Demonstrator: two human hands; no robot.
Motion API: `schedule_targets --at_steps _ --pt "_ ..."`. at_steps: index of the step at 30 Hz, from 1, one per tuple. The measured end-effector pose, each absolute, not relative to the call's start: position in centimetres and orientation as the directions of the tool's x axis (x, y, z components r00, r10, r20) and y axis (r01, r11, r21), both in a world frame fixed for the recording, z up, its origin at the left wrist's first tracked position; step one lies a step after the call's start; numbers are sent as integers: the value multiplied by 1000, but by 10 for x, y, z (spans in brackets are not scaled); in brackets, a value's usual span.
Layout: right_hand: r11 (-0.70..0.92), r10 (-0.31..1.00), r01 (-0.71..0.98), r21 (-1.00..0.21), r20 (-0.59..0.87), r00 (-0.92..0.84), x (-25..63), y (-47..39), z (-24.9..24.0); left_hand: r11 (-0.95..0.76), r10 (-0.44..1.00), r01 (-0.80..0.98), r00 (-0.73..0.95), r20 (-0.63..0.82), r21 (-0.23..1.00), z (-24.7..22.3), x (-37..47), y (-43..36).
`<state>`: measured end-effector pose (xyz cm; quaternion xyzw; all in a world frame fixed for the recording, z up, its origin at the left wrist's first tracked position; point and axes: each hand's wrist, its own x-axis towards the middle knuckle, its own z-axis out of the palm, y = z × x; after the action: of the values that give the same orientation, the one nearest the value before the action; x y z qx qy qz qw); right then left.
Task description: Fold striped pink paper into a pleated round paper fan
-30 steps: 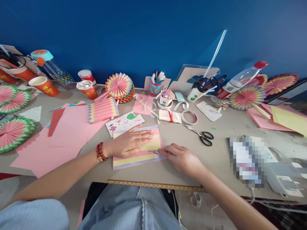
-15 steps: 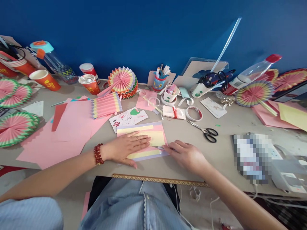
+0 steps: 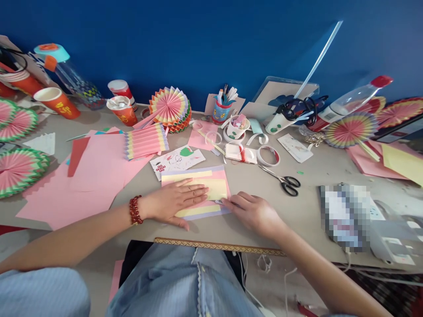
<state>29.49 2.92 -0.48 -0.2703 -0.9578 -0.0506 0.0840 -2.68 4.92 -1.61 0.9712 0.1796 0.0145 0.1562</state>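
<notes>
My left hand [image 3: 180, 200] lies flat with fingers spread, pressing on a layered stack of pink, yellow and lilac paper sheets [image 3: 216, 188]. In my right hand [image 3: 253, 211], closed fingers grip a thin craft knife [image 3: 218, 202]. Only its slim, shiny front end shows, pointing left along the lower edge of the yellow top sheet, close to my left fingertips. The rest of the tool is hidden in the hand. Just behind the stack sits a white card with drawings [image 3: 176, 160].
Scissors [image 3: 284, 180] lie right of the paper, with a tape roll [image 3: 268, 156] beyond them. Pink sheets [image 3: 95, 176] and a pleated paper strip [image 3: 147, 141] spread on the left. Folded paper fans [image 3: 168, 108], cups [image 3: 122, 111] and bottles stand toward the blue wall.
My right hand has slid slightly left with the craft knife, its tip nearer my left fingers. My left hand stays pressed on the paper. The view has shifted a little.
</notes>
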Motion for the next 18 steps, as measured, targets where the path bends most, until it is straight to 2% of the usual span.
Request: schedule_targets --at_steps 8,18 --pt "839 531 543 27 180 -828 288 25 -6 -896 344 323 939 16 304 -16 -27 50" --pt "839 528 542 38 177 -830 276 21 -4 -900 340 332 940 -25 283 -16 -26 49"
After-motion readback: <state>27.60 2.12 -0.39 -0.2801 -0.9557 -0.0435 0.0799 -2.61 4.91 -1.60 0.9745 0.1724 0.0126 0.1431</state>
